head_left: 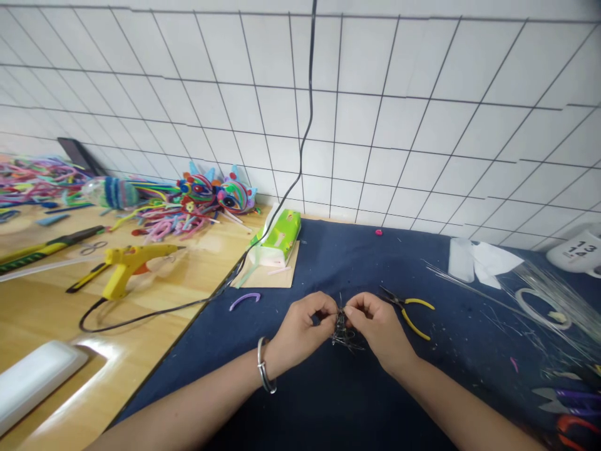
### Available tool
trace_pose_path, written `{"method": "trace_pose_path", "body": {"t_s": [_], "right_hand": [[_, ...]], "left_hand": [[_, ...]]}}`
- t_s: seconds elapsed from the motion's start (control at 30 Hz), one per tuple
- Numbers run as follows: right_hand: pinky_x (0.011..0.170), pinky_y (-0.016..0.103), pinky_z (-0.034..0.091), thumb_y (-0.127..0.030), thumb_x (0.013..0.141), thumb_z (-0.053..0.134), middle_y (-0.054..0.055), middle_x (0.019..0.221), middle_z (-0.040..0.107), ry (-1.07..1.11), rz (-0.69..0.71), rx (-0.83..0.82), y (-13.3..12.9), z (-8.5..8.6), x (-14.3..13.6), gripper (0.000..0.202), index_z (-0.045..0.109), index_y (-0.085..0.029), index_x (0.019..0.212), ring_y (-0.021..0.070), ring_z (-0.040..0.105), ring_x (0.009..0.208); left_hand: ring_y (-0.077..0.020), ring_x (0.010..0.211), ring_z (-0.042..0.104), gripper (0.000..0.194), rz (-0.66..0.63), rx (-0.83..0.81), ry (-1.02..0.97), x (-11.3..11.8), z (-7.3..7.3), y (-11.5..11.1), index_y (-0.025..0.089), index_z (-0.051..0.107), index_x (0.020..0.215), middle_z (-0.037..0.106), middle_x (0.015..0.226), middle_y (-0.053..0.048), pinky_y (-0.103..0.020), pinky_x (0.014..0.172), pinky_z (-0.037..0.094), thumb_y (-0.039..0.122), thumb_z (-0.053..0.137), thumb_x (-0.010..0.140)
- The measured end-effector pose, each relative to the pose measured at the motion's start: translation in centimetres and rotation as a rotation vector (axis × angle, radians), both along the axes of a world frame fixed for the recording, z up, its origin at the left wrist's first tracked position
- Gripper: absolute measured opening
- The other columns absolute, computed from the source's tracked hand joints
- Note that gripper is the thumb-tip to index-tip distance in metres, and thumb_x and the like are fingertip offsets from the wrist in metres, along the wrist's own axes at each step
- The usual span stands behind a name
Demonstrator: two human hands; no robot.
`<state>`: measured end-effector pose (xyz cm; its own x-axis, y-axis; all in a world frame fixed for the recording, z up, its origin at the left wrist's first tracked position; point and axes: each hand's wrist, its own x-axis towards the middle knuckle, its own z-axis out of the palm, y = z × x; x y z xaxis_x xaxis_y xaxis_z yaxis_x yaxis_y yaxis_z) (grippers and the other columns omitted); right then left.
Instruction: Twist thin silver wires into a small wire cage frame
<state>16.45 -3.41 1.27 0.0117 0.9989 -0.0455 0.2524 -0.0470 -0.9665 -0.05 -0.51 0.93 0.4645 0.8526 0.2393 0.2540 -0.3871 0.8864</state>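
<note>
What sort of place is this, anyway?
Probably a handicraft workspace: a yellow glue gun lies on the wooden tabletop, colourful fuzzy stems are heaped by the tiled wall, and yellow-handled pliers lie beside the right hand.

A: Wall?
B: One white wall [366, 56], full width, ruled by thin dark lines into a tile-like grid.
A: Furniture?
B: One table [200, 263], pale glossy wood, grain visible at left; dark blue cloth [338, 263] over the middle and right, reaching nearly to the wall.
A: Light?
B: Bright across the wall; one white glare [72, 398] on the wood, near left.
</note>
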Motion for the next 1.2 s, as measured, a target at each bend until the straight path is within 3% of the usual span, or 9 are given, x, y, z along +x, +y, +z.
{"method": "trace_pose_path", "body": {"t_s": [0.17,0.37,0.63,0.83,1.03,1.2], "right_hand": [[0.059,0.023,0.04,-0.024,0.079,0.052,-0.002,0.063,0.054,0.038,-0.064,0.049,-0.3,0.3,-0.4,0.009,0.054,-0.017,0.074,0.0105,0.049,0.059],[0.054,0.021,0.039,-0.019,0.076,0.053,-0.005,0.06,0.048,0.258,-0.008,0.046,-0.3,-0.3,-0.9,0.003,0.05,-0.018,0.075,0.0084,0.044,0.054],[0.068,0.025,0.044,-0.01,0.074,0.048,0.002,0.083,0.06,-0.172,0.127,0.288,-0.2,0.8,-0.1,0.019,0.063,-0.019,0.079,0.0133,0.055,0.075],[0.061,0.024,0.044,-0.016,0.073,0.054,0.0,0.072,0.057,-0.263,0.074,0.242,-0.2,0.5,-0.3,0.005,0.058,-0.019,0.073,0.0122,0.054,0.065],[0.061,0.024,0.044,-0.012,0.07,0.051,-0.001,0.069,0.056,-0.342,0.039,0.224,-0.2,0.2,-0.4,0.008,0.055,-0.019,0.071,0.0121,0.052,0.063],[0.062,0.024,0.043,-0.006,0.066,0.048,0.0,0.07,0.055,-0.39,0.043,0.304,-0.5,0.1,-0.4,0.015,0.054,-0.019,0.07,0.0125,0.053,0.065]], "left_hand": [[-0.0108,0.064,0.051,0.01,0.061,-0.022,-0.007,-0.2,0.2,0.0,0.014,0.054,0.067,0.057,0.07,-0.001,-0.022,0.063,0.041,0.007,0.049,0.073],[-0.0103,0.062,0.05,0.009,0.077,-0.032,-0.008,-0.1,0.0,0.1,0.014,0.054,0.067,0.055,0.067,0.0,-0.022,0.06,0.039,0.009,0.049,0.073],[-0.01,0.062,0.047,0.01,0.045,-0.003,0.027,0.0,-0.3,0.0,0.014,0.053,0.067,0.052,0.066,0.001,-0.022,0.06,0.038,0.008,0.049,0.072],[-0.0107,0.064,0.051,0.01,0.027,0.009,0.006,0.2,-0.3,-0.1,0.014,0.055,0.068,0.057,0.07,-0.001,-0.022,0.062,0.039,0.008,0.049,0.073],[-0.0112,0.066,0.052,0.013,-0.007,0.064,0.007,0.3,0.0,-0.3,0.015,0.055,0.068,0.057,0.072,-0.002,-0.023,0.064,0.041,0.005,0.048,0.073],[-0.0136,0.077,0.054,0.014,-0.034,0.044,-0.05,0.4,0.3,-0.7,0.015,0.059,0.068,0.057,0.079,-0.004,-0.025,0.072,0.042,0.004,0.052,0.072]]}}
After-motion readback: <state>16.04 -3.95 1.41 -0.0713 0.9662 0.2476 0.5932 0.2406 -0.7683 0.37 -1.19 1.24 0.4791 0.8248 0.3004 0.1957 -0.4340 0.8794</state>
